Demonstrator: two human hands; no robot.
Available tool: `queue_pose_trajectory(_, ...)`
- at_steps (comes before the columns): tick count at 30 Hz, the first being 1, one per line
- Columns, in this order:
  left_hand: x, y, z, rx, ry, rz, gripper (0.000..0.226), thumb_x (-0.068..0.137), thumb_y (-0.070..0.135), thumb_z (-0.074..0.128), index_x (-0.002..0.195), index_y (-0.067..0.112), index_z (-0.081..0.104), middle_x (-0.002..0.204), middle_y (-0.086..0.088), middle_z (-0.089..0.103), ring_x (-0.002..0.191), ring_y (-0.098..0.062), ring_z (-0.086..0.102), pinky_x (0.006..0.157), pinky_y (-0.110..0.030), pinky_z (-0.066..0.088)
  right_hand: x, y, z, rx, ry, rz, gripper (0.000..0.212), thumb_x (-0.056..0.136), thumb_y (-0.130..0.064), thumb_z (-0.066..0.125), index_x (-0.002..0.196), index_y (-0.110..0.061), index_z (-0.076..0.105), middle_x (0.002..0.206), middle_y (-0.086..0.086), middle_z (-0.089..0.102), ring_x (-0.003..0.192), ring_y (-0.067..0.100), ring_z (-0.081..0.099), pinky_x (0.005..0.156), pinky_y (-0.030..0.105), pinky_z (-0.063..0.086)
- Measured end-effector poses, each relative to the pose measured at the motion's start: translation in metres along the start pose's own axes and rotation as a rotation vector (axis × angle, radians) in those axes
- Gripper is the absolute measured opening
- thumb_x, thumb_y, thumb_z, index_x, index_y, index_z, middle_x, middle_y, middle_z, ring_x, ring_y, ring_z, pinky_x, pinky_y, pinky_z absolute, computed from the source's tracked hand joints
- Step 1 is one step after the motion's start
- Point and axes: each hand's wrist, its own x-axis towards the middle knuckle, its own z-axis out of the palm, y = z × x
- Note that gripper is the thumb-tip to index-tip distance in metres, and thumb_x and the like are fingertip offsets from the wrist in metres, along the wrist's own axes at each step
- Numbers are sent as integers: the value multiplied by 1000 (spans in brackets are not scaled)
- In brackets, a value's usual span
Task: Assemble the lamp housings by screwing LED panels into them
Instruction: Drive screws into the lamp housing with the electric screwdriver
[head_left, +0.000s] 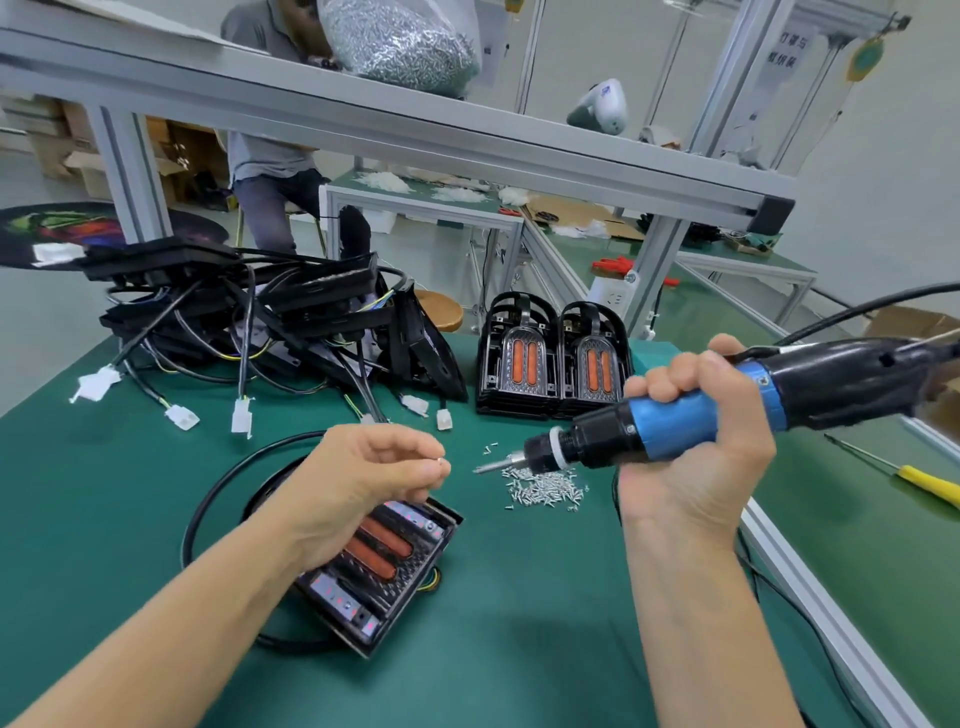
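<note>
Now, left hand (374, 467) pinching a small screw (440, 459), right hand (696, 447) gripping electric screwdriver (675, 421).

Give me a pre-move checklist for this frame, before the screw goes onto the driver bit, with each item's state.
1. Screw pinched at the left hand fingertips: ok, though small.
2. Electric screwdriver gripped in the right hand: ok.
3. Bit bare and pointing toward the left hand: ok.
4. Lamp housing with its LED panel lying on the green mat under the left wrist: ok.
5. Panel seated squarely in the housing: cannot tell, the hand covers part.
6. Spare screws piled within reach by the bit: ok.
</note>
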Motion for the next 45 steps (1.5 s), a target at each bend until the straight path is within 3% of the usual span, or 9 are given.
queue_pose_trajectory(4, -22, 0, -4, -148, 51, 6, 24, 55, 16, 78, 77, 6, 77, 75, -12, 69, 66, -14, 63, 59, -20, 53, -10, 8, 26, 81, -58, 42, 20, 74, -6, 51, 91, -16, 49, 56, -6, 46, 48, 8, 44, 56, 23, 45)
queue_pose_trajectory(10, -37, 1, -4, -233, 127, 3, 9, 68, 13, 68, 71, 10, 76, 71, -9, 68, 64, -13, 62, 58, -23, 54, -20, 17, 45, 90, -95, 82, 19, 73, -7, 51, 90, -16, 48, 56, -7, 46, 48, 8, 44, 56, 22, 45)
queue_pose_trajectory(26, -44, -4, -1, -456, 164, -14, 14, 76, 8, 61, 72, 7, 75, 69, -9, 65, 59, -13, 60, 56, -23, 54, -27, 25, 49, 48, -129, 80, 18, 74, -7, 50, 90, -16, 48, 56, -6, 46, 48, 8, 45, 56, 23, 45)
queue_pose_trajectory(31, -41, -7, 6, -504, 291, 84, 13, 72, 10, 63, 71, 8, 76, 68, -7, 67, 60, -12, 62, 57, -21, 54, -29, 31, 52, 75, -94, 35, 18, 74, -7, 49, 89, -16, 49, 56, -7, 47, 48, 8, 45, 56, 22, 45)
queue_pose_trajectory(35, -39, -10, 7, -458, 404, 152, 13, 71, 12, 64, 71, 12, 77, 68, -5, 69, 62, -11, 63, 60, -21, 54, -34, 42, 55, 75, -38, 17, 23, 71, -5, 50, 91, -16, 49, 55, -7, 46, 48, 9, 44, 56, 24, 44)
queue_pose_trajectory(40, -40, -13, -6, -404, 419, 136, 12, 67, 14, 67, 72, 14, 78, 71, -6, 71, 64, -11, 64, 60, -20, 54, -35, 54, 60, 67, -16, 39, 24, 69, -5, 51, 91, -15, 48, 54, -6, 45, 48, 10, 44, 57, 24, 44)
queue_pose_trajectory(43, -45, -5, -24, -208, 380, 194, 27, 62, 24, 72, 88, 19, 78, 90, -1, 74, 77, -5, 66, 68, -13, 51, -32, 60, 60, 91, -28, 70, 23, 69, -5, 51, 90, -15, 49, 54, -6, 46, 47, 9, 44, 56, 23, 44)
queue_pose_trajectory(45, -46, 0, -48, -73, 506, 237, 36, 66, 25, 73, 102, 24, 72, 102, 7, 72, 90, -1, 63, 75, -10, 48, -28, 64, 60, 91, -42, 78, 23, 69, -5, 51, 89, -16, 48, 54, -6, 46, 48, 9, 45, 57, 24, 44)
